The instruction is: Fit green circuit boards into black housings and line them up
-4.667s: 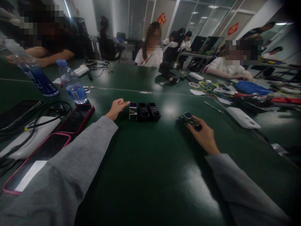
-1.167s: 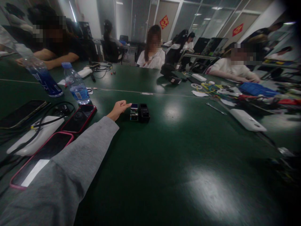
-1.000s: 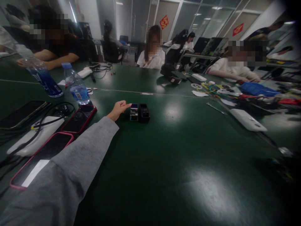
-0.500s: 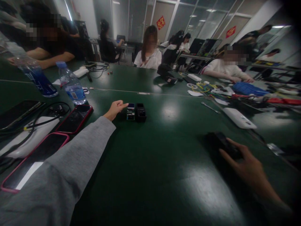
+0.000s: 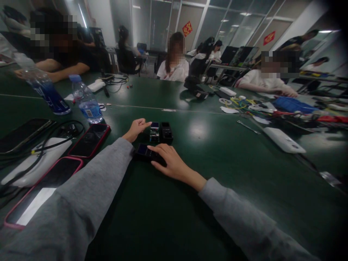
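On the green table stands a small gadget with a screen and bare circuit board (image 5: 154,133). A black plastic casing (image 5: 166,132) with a dark window stands close at its right. My left hand (image 5: 136,129) rests to the left of the board, index finger stretched to the edge of its screen and the other fingers curled; it holds nothing that I can see. Nearer to me, my right hand (image 5: 172,162) grips a black handheld device (image 5: 143,149) with a dark screen, lying sideways in front of the other two. The fingers cover its right end.
Phones (image 5: 89,140), a white power bank (image 5: 38,159), cables and two bottles (image 5: 91,108) are at the left. A wrench (image 5: 248,127), another white power bank (image 5: 284,139) and tangled wires (image 5: 239,103) lie at the right. Several people sit around and beyond the table.
My right hand has carried the black handheld device from the far right to just in front of the circuit board and casing. My left hand has kept its pointing pose beside the board.
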A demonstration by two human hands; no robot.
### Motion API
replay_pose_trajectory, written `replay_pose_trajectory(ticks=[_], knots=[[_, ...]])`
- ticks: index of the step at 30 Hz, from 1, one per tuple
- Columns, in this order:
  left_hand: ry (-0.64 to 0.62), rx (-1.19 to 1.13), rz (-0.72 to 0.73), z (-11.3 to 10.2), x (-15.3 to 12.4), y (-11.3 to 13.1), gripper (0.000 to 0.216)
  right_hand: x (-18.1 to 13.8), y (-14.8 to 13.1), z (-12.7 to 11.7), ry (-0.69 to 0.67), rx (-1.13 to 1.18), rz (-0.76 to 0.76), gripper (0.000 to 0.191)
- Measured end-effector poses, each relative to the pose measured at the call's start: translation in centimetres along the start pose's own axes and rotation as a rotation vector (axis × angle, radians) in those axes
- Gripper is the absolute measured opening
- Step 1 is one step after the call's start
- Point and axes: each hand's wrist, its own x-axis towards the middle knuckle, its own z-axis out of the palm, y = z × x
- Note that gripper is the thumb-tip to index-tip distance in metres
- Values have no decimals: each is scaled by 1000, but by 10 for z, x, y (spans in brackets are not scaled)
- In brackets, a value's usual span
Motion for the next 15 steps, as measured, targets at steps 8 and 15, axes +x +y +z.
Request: replay_pose_trajectory(ticks=[8,15], knots=[[-2,3,-18,0,1,1,60,2,39,-16,334,-117,159,49],[-14,-7,-17,1,0,4,62,3,63,-8,170,-241,104,56]])
